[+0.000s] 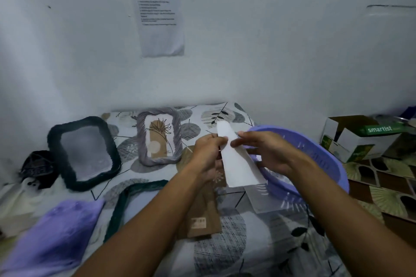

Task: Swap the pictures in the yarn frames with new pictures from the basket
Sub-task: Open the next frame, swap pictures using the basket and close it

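Both hands hold a white picture sheet [236, 164] above the table, its blank back facing me. My left hand [208, 153] pinches its left edge and my right hand [263, 148] grips its right edge. The purple basket [319, 164] sits just right of the hands. A grey yarn frame [140, 139] with a brown leaf picture [157, 139] lies at the back. A dark green yarn frame [54, 139] lies to the left, and another green frame [119, 207] sits near my left forearm. Brown pictures [202, 220] lie under my left arm.
A leaf-patterned cloth [225, 249] covers the table. A purple cloth [56, 238] lies front left, a dark bundle [38, 168] far left. White sheets [261, 200] rest by the basket. Open cardboard boxes [360, 137] stand at right. A printed note [159, 18] hangs on the wall.
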